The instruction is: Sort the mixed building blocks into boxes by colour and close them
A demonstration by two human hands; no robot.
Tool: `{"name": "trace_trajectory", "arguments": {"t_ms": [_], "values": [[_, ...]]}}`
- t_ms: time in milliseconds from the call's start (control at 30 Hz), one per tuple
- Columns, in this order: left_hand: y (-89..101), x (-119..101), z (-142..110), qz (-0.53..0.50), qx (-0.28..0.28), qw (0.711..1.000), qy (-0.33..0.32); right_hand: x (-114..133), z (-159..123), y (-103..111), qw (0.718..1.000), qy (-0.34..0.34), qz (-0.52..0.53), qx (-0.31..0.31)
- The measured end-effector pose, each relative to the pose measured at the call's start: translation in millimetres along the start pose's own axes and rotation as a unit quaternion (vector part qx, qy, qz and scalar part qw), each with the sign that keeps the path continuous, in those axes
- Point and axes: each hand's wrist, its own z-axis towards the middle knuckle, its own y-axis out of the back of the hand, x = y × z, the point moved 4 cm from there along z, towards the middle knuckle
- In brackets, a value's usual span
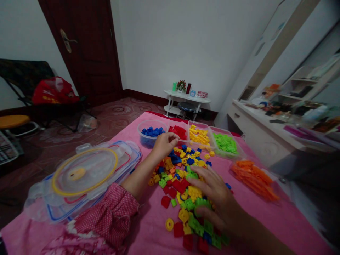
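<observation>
Left hand (164,144): curled beside the red-brick box (183,141); whether it pinches anything, I cannot tell
Right hand (215,187): fingers spread over piled toy building bricks (180,185), mid-tablecloth
Eleven o'clock of pile: blue-brick tub (146,142)
One o'clock: green-brick box (228,153)
Three o'clock: orange pieces (253,180)
Nine o'clock: clip-on lids (91,171)

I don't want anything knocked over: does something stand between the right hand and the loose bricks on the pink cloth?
Nothing visible does: the right hand is spread directly over the loose bricks. The left hand is farther forward, out of that path.
</observation>
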Motion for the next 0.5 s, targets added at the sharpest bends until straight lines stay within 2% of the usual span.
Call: {"name": "trace_trajectory", "arguments": {"t_ms": [100, 167, 300, 500], "values": [[-1.4, 0.7, -0.4, 0.012, 0.001, 1.000, -0.004, 37.7, -28.1, -0.4, 0.979, 0.183, 0.003, 0.084], [-2.8, 1.9, -0.6, 0.012, 0.002, 1.000, -0.003, 45.0, -34.7, -4.3, 0.970, 0.217, 0.006, 0.109], [-6.7, 5.2, -1.3, 0.021, 0.006, 1.000, -0.007, 22.9, -20.4, -16.6, 0.990, 0.131, -0.005, 0.057], [-11.6, 7.9, -2.5, 0.024, 0.049, 0.998, -0.019, -15.3, 24.4, -27.2, 0.999, 0.029, -0.023, 0.000]]}}
